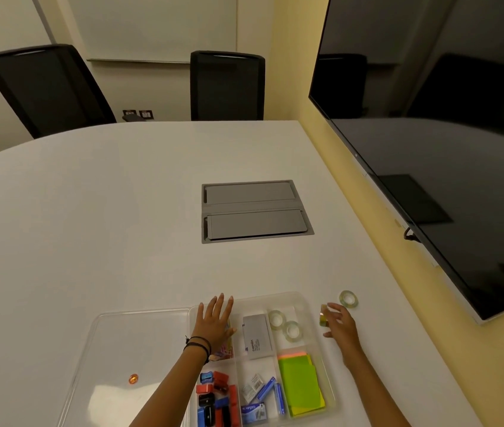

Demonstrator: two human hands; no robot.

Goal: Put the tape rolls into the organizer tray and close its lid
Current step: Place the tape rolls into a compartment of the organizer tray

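A clear organizer tray (303,298) lies near the table's front edge, and its clear lid (112,343) rests flat to its left. Two clear tape rolls (276,318) (292,330) sit in the tray's far right compartment. Another tape roll (348,298) lies on the table to the right of the tray. My right hand (341,326) is just right of the tray, fingers closed on a tape roll (324,318) held on edge. My left hand (215,320) lies flat with spread fingers on the tray's far left compartment.
Other compartments hold a grey card box (257,334), green sticky notes (301,386), staple boxes (267,392) and sharpeners (213,392). A grey cable hatch (254,211) is set in the table's middle. A large dark screen (445,134) hangs on the right wall. Two black chairs stand behind.
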